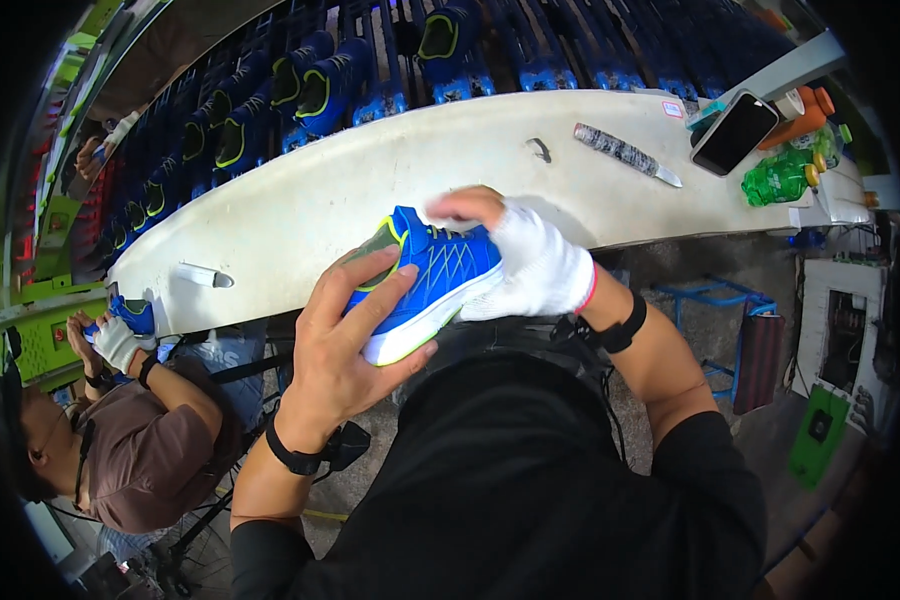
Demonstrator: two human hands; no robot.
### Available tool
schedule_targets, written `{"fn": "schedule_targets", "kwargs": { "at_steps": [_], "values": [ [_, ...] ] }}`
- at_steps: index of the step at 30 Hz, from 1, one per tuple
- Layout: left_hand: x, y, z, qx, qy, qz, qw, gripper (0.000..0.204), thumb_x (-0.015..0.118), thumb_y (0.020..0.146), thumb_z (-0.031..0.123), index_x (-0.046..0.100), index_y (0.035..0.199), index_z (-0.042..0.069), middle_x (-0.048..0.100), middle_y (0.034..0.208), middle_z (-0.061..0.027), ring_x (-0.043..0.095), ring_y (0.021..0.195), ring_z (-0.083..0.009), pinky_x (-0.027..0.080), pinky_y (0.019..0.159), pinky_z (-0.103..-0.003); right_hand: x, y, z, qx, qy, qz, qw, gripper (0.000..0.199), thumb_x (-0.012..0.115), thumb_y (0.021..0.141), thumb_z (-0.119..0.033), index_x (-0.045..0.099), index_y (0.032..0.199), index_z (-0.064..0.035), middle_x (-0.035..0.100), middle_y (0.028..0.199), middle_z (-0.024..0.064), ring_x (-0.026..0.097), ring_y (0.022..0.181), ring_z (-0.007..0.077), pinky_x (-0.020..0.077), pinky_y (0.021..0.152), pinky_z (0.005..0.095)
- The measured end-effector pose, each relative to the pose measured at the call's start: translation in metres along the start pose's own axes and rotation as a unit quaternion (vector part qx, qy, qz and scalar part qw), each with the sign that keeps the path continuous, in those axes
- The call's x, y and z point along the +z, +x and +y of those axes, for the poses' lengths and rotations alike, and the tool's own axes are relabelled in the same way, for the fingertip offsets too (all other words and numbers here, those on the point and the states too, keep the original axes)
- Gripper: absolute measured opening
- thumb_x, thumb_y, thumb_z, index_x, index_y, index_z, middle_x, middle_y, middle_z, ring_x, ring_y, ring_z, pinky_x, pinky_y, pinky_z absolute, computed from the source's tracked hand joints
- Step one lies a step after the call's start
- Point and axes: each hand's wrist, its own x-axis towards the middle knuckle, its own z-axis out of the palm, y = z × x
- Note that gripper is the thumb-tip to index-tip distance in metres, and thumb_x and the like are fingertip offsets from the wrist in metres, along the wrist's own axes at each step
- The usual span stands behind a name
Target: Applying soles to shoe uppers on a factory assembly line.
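Observation:
A blue sneaker with a white sole and yellow-green collar lining is held tilted at the near edge of the pale worktable. My bare left hand grips its heel end, fingers across the collar and side and thumb along the sole. At the toe, my right hand wears a white knit glove with bare fingertips. The glove's lower part cups the toe from below, while the fingers, blurred by motion, reach over the laces. The underside of the toe is hidden by the glove.
Beyond the table, several blue sneakers stand on a slatted conveyor. A wrapped-handle knife, phone, green bottle, small dark piece and white tube-like piece lie on the table. A co-worker handles another shoe at left.

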Motion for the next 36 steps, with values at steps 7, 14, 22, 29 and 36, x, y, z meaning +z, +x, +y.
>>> {"fn": "schedule_targets", "kwargs": {
  "at_steps": [7, 14, 22, 29, 36],
  "values": [
    [-0.001, 0.003, 0.017, 0.053, 0.072, -0.033, 0.995, 0.087, 0.101, 0.062, 0.018, 0.072, 0.143, 0.007, 0.066, 0.144, -0.0233, 0.069, 0.126, -0.041, 0.06, 0.103, -0.046, -0.007, 0.012, -0.003, 0.257, 0.138, -0.105, 0.951, 0.1, 0.095, 0.082, -0.049, 0.052, 0.16, -0.0022, 0.072, 0.138, 0.0251, 0.072, 0.126, 0.0326, 0.0573, 0.107, 0.042],
    [0.004, 0.019, 0.033, 0.011, -0.123, 0.05, 0.991, 0.124, 0.105, 0.069, 0.049, 0.041, 0.165, 0.002, 0.05, 0.162, -0.0219, 0.059, 0.145, -0.0395, 0.059, 0.109, -0.047, -0.019, -0.056, -0.041, 0.136, 0.128, 0.156, 0.97, 0.085, 0.091, 0.091, -0.032, 0.049, 0.157, 0.0009, 0.067, 0.147, 0.0246, 0.066, 0.136, 0.0334, 0.0496, 0.118, 0.0445],
    [0.124, 0.241, -0.105, -0.052, -0.063, 0.224, 0.971, 0.092, 0.088, 0.091, 0.041, 0.047, 0.157, -0.006, 0.062, 0.15, -0.0312, 0.064, 0.138, -0.0436, 0.055, 0.111, -0.047, -0.037, -0.102, -0.084, 0.203, 0.058, 0.256, 0.943, 0.125, 0.106, 0.073, -0.041, 0.036, 0.168, 0.0, 0.056, 0.155, 0.0217, 0.058, 0.145, 0.029, 0.0483, 0.119, 0.0427],
    [0.196, 0.304, -0.185, -0.25, 0.016, 0.176, 0.952, 0.054, 0.07, 0.103, 0.045, 0.06, 0.13, -0.001, 0.074, 0.119, -0.0313, 0.075, 0.105, -0.0499, 0.062, 0.087, -0.059, -0.043, -0.112, -0.092, 0.137, 0.098, 0.481, 0.86, 0.116, 0.098, 0.082, -0.027, 0.025, 0.168, 0.0003, 0.049, 0.159, 0.0198, 0.056, 0.143, 0.0301, 0.0449, 0.124, 0.0456],
    [0.174, 0.279, -0.14, -0.354, -0.103, 0.228, 0.901, 0.052, 0.061, 0.108, 0.039, 0.061, 0.133, -0.006, 0.074, 0.114, -0.0376, 0.072, 0.109, -0.0545, 0.057, 0.095, -0.06, -0.195, 0.023, -0.197, -0.3, -0.262, 0.462, 0.792, 0.091, 0.079, 0.1, -0.036, 0.025, 0.168, -0.007, 0.044, 0.167, 0.0212, 0.052, 0.15, 0.038, 0.0429, 0.126, 0.0554]
  ]
}}
